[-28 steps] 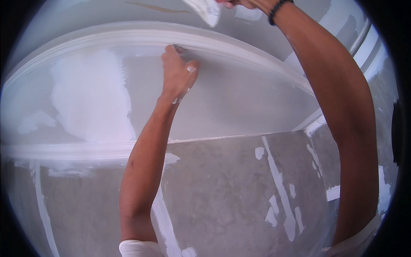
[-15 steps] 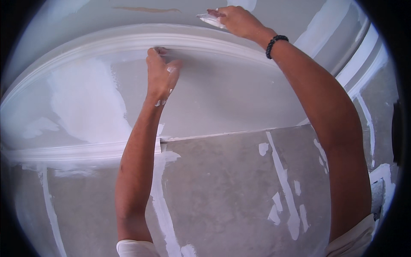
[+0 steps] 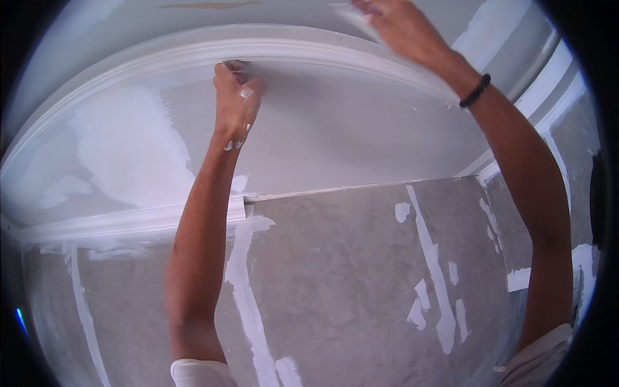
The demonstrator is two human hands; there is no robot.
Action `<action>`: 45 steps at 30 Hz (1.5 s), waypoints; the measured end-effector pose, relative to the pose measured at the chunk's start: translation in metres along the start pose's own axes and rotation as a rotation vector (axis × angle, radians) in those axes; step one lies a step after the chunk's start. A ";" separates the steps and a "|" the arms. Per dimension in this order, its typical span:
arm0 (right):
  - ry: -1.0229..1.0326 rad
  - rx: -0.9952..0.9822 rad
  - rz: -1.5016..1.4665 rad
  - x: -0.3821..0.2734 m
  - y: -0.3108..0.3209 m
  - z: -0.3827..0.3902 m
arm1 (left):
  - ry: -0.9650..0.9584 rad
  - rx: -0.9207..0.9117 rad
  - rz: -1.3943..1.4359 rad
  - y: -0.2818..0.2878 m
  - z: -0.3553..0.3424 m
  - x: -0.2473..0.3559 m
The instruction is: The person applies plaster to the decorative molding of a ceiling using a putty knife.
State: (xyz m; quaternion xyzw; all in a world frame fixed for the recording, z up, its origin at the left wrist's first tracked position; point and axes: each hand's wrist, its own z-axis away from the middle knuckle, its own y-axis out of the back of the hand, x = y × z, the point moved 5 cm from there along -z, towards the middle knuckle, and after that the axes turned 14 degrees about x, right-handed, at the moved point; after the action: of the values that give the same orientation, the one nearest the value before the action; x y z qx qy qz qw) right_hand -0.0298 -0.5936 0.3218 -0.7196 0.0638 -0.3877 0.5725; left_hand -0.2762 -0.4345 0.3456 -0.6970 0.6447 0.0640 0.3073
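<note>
My left hand (image 3: pixel 236 97) is closed, its curled fingertips up against the lower edge of a white curved moulding (image 3: pixel 284 51). Whatever those fingers may pinch is hidden. White smears of filler mark that hand's back and wrist. Higher up on the right, my right hand (image 3: pixel 409 32), blurred and partly cut off by the top edge, grips a putty knife (image 3: pixel 361 19). Its flat blade looks coated white and is smeared by motion. A black beaded bracelet (image 3: pixel 475 91) circles the right wrist.
Below the arch runs a straight white moulding (image 3: pixel 129 221) that ends near my left forearm. The grey wall (image 3: pixel 335 258) beneath carries white filler streaks (image 3: pixel 429 271). A broad white patch (image 3: pixel 132 142) covers part of the panel at left. More curved trim (image 3: pixel 548 84) stands at right.
My right hand has swung right and up with the putty knife, partly leaving the view. My left hand stays at the moulding's lower edge, and the view has shifted slightly.
</note>
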 end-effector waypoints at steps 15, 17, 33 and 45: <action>-0.950 -1.010 0.155 -0.009 -0.068 -0.067 | -0.078 0.032 0.037 0.004 0.004 0.011; -0.964 -0.965 0.043 -0.020 -0.078 -0.078 | -0.122 0.032 0.034 0.005 0.005 0.012; -1.142 -0.586 -0.323 -0.025 -0.037 -0.121 | -0.064 -0.043 0.021 0.009 0.005 0.021; -1.025 -0.888 0.151 0.086 -0.061 0.029 | -0.182 -0.016 0.080 0.008 0.008 0.015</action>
State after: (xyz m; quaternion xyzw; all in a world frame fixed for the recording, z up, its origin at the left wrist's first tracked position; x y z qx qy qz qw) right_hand 0.0267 -0.5962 0.4159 -0.9727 -0.0122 0.1060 0.2062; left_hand -0.2789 -0.4427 0.3288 -0.6646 0.6409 0.1444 0.3560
